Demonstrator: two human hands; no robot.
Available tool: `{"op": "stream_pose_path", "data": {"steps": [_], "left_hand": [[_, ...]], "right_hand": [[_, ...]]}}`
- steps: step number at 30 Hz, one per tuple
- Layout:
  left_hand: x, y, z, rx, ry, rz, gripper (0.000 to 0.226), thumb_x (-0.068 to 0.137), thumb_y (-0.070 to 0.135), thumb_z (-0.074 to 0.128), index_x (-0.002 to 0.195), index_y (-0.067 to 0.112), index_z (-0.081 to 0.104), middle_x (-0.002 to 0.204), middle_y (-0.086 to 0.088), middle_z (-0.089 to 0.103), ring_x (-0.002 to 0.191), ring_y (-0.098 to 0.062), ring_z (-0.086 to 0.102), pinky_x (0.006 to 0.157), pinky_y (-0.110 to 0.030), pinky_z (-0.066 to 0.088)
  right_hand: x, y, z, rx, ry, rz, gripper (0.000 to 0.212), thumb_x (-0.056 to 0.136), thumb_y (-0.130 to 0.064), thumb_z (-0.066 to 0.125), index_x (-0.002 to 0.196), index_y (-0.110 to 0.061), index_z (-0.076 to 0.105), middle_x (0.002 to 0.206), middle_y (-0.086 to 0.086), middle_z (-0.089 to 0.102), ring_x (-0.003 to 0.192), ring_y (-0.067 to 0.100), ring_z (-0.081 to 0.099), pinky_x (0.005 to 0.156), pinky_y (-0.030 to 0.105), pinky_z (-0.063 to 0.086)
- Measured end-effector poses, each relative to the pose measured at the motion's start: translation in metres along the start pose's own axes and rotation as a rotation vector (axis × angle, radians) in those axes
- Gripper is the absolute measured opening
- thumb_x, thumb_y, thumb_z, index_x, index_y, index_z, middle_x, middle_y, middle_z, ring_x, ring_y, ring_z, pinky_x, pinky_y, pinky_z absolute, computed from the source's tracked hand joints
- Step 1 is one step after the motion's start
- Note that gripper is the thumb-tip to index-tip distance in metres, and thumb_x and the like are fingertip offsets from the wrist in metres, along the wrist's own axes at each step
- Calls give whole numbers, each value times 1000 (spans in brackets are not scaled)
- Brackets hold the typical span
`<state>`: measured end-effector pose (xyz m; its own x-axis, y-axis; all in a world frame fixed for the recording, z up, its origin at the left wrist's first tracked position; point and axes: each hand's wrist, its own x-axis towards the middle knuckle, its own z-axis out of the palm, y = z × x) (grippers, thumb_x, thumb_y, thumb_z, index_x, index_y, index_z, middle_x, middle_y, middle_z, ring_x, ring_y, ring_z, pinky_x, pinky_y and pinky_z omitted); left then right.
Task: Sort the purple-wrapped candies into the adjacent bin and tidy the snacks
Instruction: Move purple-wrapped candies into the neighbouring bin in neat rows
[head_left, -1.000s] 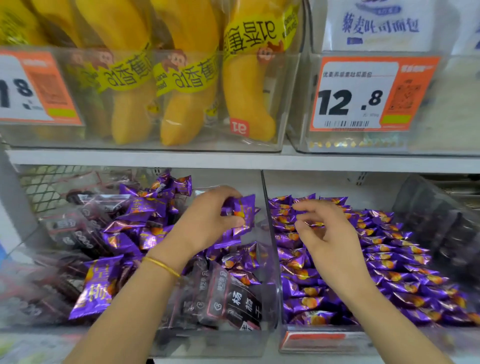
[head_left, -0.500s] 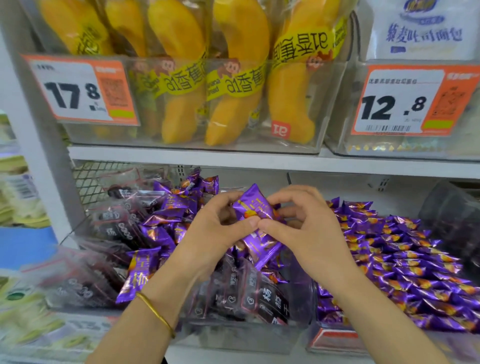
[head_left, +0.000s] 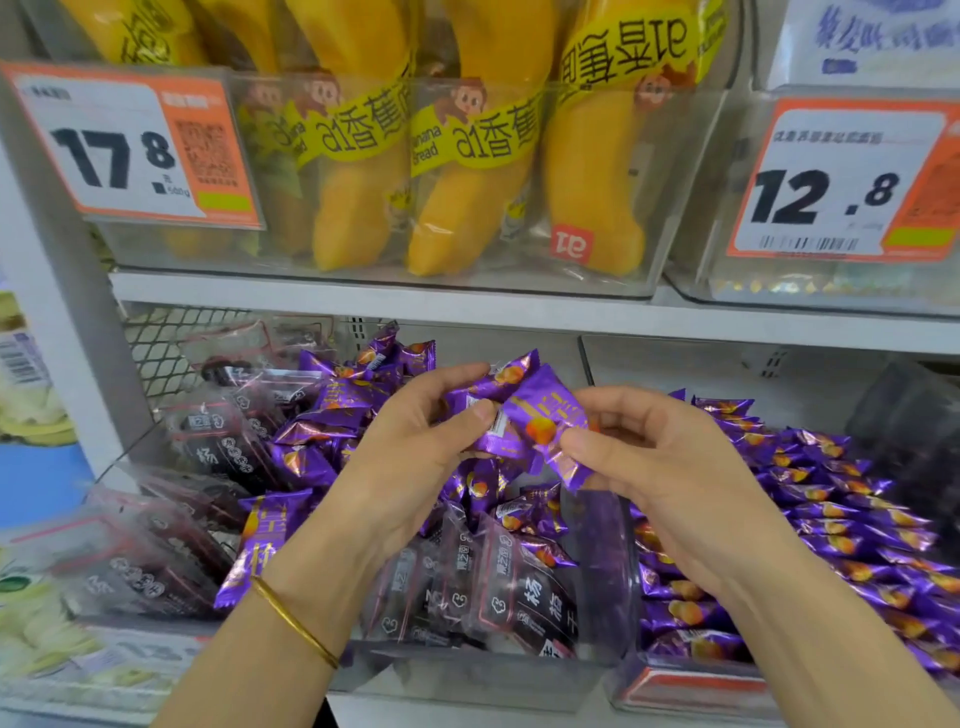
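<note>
Seen from your head camera, you are mid-transfer. Your left hand (head_left: 410, 452) has its fingers curled round a small bunch of purple candies (head_left: 540, 410), and your right hand (head_left: 660, 467) pinches the front one, all above the mixed bin (head_left: 467, 670), close to its wall with the adjacent bin (head_left: 685, 680). Next, I judge, carry them right and release them onto the purple pile (head_left: 831, 499). A second ago your right hand was over that pile, apart from the left; now it has joined the bunch.
</note>
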<state>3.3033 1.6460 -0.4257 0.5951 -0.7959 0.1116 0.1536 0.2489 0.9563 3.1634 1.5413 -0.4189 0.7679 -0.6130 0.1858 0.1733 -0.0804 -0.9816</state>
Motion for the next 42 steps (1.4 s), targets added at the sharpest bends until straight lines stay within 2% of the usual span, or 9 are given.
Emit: {"op": "stream_pose_path", "data": {"steps": [6, 15, 20, 24, 28, 31, 34, 38, 42], "left_hand": [[-1, 1, 12, -78, -35, 47, 24, 86, -4, 49, 105, 5, 61, 90, -12, 69, 71, -15, 67, 71, -24, 57], [1, 3, 5, -193, 73, -135, 16, 90, 3, 51, 81, 8, 63, 65, -2, 66, 55, -10, 62, 58, -22, 56], [2, -1, 0, -35, 156, -130, 9, 95, 13, 50, 92, 11, 58, 73, -5, 68, 69, -19, 71, 49, -22, 55], [-1, 2, 0, -32, 115, -168, 15, 97, 15, 47, 108, 8, 52, 85, -13, 62, 59, -18, 70, 42, -20, 51], [-2, 9, 3, -103, 18, -298, 22, 97, 26, 43, 92, 10, 57, 66, -8, 67, 47, -16, 63, 35, -18, 44], [-1, 11, 3, -76, -76, -339, 40, 83, 43, 51, 96, 7, 62, 70, -10, 65, 48, -16, 58, 39, -19, 45], [-4, 9, 1, -42, -146, -283, 44, 66, 30, 66, 103, 6, 60, 79, -10, 66, 56, -16, 59, 45, -20, 48], [-4, 7, 0, -72, -110, -190, 42, 63, 13, 67, 104, 9, 59, 88, -9, 67, 62, -13, 64, 52, -21, 53], [-3, 7, 3, -55, -32, -18, 39, 72, -3, 63, 108, 10, 55, 84, -4, 69, 63, -11, 67, 56, -21, 54]], "right_hand": [[-4, -4, 4, -39, -77, 5, 20, 82, 5, 63, 91, -12, 60, 92, 0, 70, 69, 14, 64, 57, 25, 55], [-2, -1, 3, 68, 74, -20, 16, 84, 5, 59, 95, -7, 55, 78, -3, 69, 65, 12, 61, 56, 26, 56], [-1, -1, -9, 54, 131, -110, 21, 84, 7, 57, 92, -13, 56, 74, -6, 67, 67, 9, 59, 61, 28, 57], [-2, -1, -11, -170, 72, -250, 31, 80, 10, 62, 88, -20, 58, 93, -12, 70, 92, 5, 65, 76, 23, 55], [-8, -1, -11, -459, -55, -401, 43, 80, 10, 60, 84, -33, 57, 110, -22, 65, 106, 7, 61, 86, 22, 49], [-11, -3, -12, -695, -77, -539, 36, 76, 0, 57, 89, -34, 56, 115, -29, 60, 114, -1, 52, 91, 9, 38], [-10, -1, -14, -792, -84, -586, 37, 75, 2, 56, 92, -31, 57, 118, -26, 59, 112, -2, 50, 91, 7, 35], [-8, 0, -17, -770, -79, -548, 33, 76, -3, 60, 92, -32, 62, 114, -18, 57, 107, -1, 52, 88, 7, 36], [-10, -11, -24, -481, -50, -313, 33, 73, -10, 76, 92, -36, 68, 95, -10, 66, 84, 4, 62, 76, 13, 45]]}}
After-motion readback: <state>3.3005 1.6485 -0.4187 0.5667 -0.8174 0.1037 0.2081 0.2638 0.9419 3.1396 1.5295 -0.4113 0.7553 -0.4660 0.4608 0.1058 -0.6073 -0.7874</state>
